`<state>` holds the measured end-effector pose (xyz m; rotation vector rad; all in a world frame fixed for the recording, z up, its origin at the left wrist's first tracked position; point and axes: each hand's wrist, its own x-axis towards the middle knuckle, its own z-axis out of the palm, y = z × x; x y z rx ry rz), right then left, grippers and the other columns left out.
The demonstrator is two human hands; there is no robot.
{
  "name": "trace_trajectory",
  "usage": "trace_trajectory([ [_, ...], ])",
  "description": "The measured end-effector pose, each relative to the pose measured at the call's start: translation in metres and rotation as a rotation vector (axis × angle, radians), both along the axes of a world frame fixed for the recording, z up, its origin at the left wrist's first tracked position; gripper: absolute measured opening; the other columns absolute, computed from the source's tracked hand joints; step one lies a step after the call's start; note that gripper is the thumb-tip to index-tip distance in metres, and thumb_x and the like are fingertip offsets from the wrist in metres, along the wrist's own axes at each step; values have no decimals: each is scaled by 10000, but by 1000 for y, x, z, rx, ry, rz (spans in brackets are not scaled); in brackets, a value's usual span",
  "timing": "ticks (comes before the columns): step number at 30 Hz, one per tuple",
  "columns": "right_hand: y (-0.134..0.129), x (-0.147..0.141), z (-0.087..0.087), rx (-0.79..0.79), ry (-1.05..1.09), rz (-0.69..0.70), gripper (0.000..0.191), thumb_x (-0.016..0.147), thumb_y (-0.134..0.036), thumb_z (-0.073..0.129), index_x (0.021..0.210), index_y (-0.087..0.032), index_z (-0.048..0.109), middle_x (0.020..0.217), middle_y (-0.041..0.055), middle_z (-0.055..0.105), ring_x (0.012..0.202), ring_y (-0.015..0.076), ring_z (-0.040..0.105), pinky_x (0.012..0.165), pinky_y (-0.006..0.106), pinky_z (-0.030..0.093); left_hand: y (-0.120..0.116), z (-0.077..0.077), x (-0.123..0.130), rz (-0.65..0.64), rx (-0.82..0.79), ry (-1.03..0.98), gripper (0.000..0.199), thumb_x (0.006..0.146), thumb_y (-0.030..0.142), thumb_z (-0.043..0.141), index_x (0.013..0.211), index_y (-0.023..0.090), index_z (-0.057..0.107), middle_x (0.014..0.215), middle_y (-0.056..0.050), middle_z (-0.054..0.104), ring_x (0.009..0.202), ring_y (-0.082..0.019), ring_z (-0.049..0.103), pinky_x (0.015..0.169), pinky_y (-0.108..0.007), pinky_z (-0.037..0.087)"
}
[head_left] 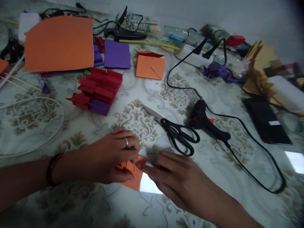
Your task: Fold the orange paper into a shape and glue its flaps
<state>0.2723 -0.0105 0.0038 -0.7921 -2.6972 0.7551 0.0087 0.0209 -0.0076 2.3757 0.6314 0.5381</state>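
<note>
A small square of orange paper (136, 181) lies on the table under my hands, with folds or slits showing near its upper part. My left hand (118, 158), with a ring on one finger, is closed on its left side, thumb low and fingers curled over the top. From the right, my right hand (174, 174) touches the upper right edge with thumb and index finger, its other fingers folded in. Just beyond lie black-handled scissors (174, 129), blades pointing up and left. Part of the paper is hidden by my fingers.
A black glue gun (206, 122) lies right of the scissors, its cord looping to a white power strip (193, 56). Folded red paper pieces (101, 87), a purple sheet (117, 54), an orange stack (150, 67), a large orange sheet (60, 44) and a phone (266, 122) surround the work area.
</note>
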Motion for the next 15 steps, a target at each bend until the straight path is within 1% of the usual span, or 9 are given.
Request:
trace_trajectory([
  [5, -1, -5, 3, 24, -57, 5, 315, 1033, -165, 572, 1317, -205, 704, 897, 39, 685, 762, 223, 603, 641, 346, 443, 0, 0, 0, 11, 20, 34, 204, 844, 177, 821, 893, 188, 623, 1015, -39, 719, 982, -222, 601, 954, -365, 476],
  [10, -3, -8, 6, 52, -96, -2, 385, 975, -165, 672, 1352, -237, 693, 893, 20, 689, 766, 221, 618, 623, 348, 436, -1, -1, 0, 31, 16, 39, 193, 889, 191, 784, 852, 197, 595, 1016, -46, 712, 989, -221, 603, 923, -365, 486],
  [13, -2, -8, 6, 52, -92, -4, 375, 963, -176, 696, 1333, -234, 706, 896, 21, 695, 752, 214, 611, 608, 348, 423, -1, -2, 0, 33, -15, 34, 124, 903, 163, 732, 902, 197, 612, 1051, -55, 706, 1014, -227, 603, 939, -377, 494],
  [15, -2, -7, 6, 45, -81, -4, 371, 964, -175, 697, 1332, -225, 708, 901, 24, 696, 750, 214, 608, 612, 351, 427, 0, -1, 0, 19, -48, 31, 137, 888, 118, 702, 957, 199, 617, 1077, -56, 709, 1045, -233, 604, 966, -380, 494],
])
